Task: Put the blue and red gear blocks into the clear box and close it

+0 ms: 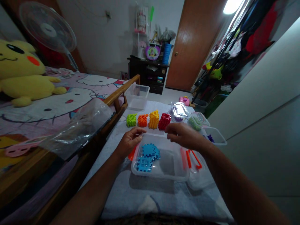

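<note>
A clear plastic container [161, 176] stands before me, with blue interlocking toy pieces [147, 156] lying in its left part. At its far left corner is my left hand [131, 141], thumb and fingers curved and apart, with nothing visible between them. My right hand [179, 133] is over the far right rim, its fingers curled in and partly hidden; I cannot make out what they hold, if anything. Just beyond it stands a dark red stack of pieces [164, 121]. Yellow [153, 119], orange [142, 120] and lime green stacks [131, 120] stand to its left.
An empty-looking clear bin [137, 97] stands at the far left. Smaller containers [217, 136] with purple and green pieces are at right. A clear lid with orange clips [194, 159] lies beside the main container. A wooden bed rail [122, 89] runs along the left.
</note>
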`<state>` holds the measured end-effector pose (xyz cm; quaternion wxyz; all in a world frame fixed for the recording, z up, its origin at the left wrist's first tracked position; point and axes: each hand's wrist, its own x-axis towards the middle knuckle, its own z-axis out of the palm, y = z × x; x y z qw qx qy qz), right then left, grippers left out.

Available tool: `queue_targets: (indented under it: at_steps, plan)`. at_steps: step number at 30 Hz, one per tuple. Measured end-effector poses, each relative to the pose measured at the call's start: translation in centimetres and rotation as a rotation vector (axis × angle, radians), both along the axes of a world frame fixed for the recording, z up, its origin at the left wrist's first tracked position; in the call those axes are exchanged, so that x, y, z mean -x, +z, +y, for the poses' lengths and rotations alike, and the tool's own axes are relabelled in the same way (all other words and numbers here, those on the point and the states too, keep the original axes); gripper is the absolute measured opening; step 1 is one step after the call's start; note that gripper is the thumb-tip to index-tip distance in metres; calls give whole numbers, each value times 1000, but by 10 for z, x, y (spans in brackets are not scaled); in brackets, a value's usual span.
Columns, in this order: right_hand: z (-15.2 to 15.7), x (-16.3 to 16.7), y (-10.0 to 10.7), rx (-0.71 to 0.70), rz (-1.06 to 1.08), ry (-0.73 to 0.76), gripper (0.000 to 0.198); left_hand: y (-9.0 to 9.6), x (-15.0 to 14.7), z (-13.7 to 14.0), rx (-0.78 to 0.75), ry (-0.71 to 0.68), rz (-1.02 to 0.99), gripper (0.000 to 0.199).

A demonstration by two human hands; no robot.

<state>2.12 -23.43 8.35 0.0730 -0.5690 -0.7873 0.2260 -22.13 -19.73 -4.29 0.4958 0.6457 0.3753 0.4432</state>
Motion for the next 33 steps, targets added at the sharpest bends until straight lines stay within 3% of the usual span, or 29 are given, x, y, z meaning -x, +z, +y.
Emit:
queue_targets:
  at_steps: [3, 6, 9, 12, 19, 26, 33]
  plan:
    - [37, -21, -3, -227, -113, -162, 20, -2, -1, 1, 72, -1, -97, 25]
    - [75, -35, -26, -318, -190, -144, 41, -2, -2, 0, 215, -13, -206, 27]
    - [103, -38, -48, -242, -316, -116, 73, -1, -5, -2, 346, -9, -280, 30]
    - [120, -34, -60, -164, -403, -83, 82, 1, -7, -3, 406, -17, -324, 33]
    - [139, -27, -69, -148, -535, -23, 70, 0, -4, -1, 420, -18, -330, 31]
    - [142, -27, -74, -128, -547, 3, 54, -10, -1, 2, 383, -32, -336, 29]
    - [140, -26, -71, -165, -540, 2, 52, -10, 0, 4, 382, -39, -330, 31]
